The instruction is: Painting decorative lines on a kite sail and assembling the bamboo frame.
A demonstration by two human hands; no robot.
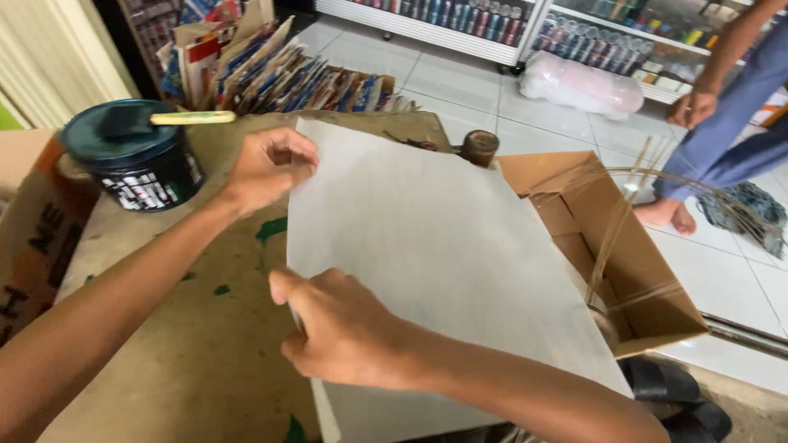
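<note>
A large white sheet of paper (435, 246) lies on a brown cardboard-covered table (189, 361). My left hand (267, 168) pinches the sheet's far left corner between thumb and fingers. My right hand (341, 328) grips the sheet's near left edge, fingers curled over it. The sheet's right part hangs past the table, over an open cardboard box (632, 271).
A dark round tub (131, 156) with a brush (176, 119) across it stands at the table's far left. Behind it is a stack of cardboard packets (279, 74). Another person (722, 107) stands barefoot on the white tiled floor at right, near shelves of cans (460, 16).
</note>
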